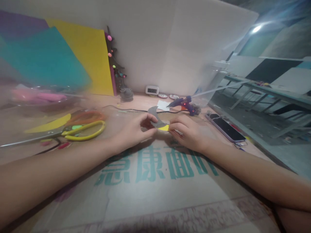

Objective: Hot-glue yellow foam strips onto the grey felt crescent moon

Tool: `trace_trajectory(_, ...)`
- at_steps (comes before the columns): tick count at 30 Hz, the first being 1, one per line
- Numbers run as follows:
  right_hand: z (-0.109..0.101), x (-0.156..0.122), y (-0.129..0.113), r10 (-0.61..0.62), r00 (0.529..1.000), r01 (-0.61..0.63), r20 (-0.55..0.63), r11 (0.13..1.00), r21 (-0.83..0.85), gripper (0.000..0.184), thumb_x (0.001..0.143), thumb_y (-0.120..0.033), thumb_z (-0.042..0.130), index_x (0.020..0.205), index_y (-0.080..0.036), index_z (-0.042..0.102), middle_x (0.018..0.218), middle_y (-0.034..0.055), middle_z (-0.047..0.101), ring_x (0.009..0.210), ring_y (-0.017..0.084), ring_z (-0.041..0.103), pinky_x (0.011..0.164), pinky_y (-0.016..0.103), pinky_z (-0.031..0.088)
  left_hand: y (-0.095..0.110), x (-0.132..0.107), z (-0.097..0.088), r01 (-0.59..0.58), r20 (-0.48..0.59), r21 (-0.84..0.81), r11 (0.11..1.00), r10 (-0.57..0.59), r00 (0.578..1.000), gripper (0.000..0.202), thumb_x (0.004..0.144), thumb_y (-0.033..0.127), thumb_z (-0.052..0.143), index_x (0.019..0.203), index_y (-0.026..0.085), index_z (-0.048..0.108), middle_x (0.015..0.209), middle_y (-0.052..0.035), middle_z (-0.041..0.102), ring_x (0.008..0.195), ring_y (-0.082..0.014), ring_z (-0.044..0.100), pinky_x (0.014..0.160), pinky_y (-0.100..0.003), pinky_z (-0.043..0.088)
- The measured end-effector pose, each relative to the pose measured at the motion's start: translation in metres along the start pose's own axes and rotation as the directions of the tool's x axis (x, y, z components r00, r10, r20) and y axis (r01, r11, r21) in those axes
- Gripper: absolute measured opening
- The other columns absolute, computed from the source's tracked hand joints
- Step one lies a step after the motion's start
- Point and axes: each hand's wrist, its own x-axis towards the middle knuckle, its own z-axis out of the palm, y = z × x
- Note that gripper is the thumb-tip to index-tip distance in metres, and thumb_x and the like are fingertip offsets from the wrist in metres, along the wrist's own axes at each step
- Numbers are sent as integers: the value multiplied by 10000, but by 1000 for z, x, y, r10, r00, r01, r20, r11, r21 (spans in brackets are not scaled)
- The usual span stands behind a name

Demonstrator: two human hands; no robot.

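Observation:
Between my hands, above the printed white sheet (136,197), is a small curved crescent piece (157,116), grey on the face toward me with a strip of yellow along its lower right. My left hand (139,129) pinches its left side between thumb and fingers. The fingertips of my right hand (187,131) close on its yellow right end. A glue gun (181,103) with a lit red light lies just beyond my right hand, its nozzle over a small white paper (163,105).
Scissors (85,131) with yellow and orange handles lie left, near a yellow crescent (50,124). A phone (225,127) lies right. A small digital clock (152,90) and a decorated dark branch (119,64) stand behind. Coloured sheets (89,55) lean at the back left.

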Motion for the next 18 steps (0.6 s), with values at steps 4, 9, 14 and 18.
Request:
trace_trajectory(4,0,0,0,-6,1000,6,-1,1000,7,113,873,-99,535,892,-209,552,879,56,620,801,170,556,706,310,476,-2,0,0,-10,-7,24,1000,10,1000,242,816,306,617,1023,196,560,942,-13,634,850,-152,625,772,-297,498)
trace_trajectory(9,2,-2,1,1,1000,-1,3,1000,14,110,873,-103,532,888,-208,560,876,53,620,795,166,556,710,307,470,-2,0,0,-34,-9,40,999,34,999,208,819,298,611,995,198,566,914,-6,634,840,-152,627,764,-295,500)
trace_trajectory(14,2,-2,1,-8,1000,8,5,1000,16,115,880,-114,514,885,-210,576,881,53,625,800,169,560,709,310,463,-2,0,0,-56,-12,44,997,57,998,195,810,308,611,963,194,570,916,-14,636,830,-154,630,756,-293,510)
trace_trajectory(18,1,-3,2,-17,1000,17,13,1000,8,114,878,-118,518,878,-212,583,889,55,630,804,173,564,725,322,460,-2,0,0,-55,-17,58,997,56,998,197,808,323,608,952,192,574,916,-20,641,839,-162,637,762,-299,515)
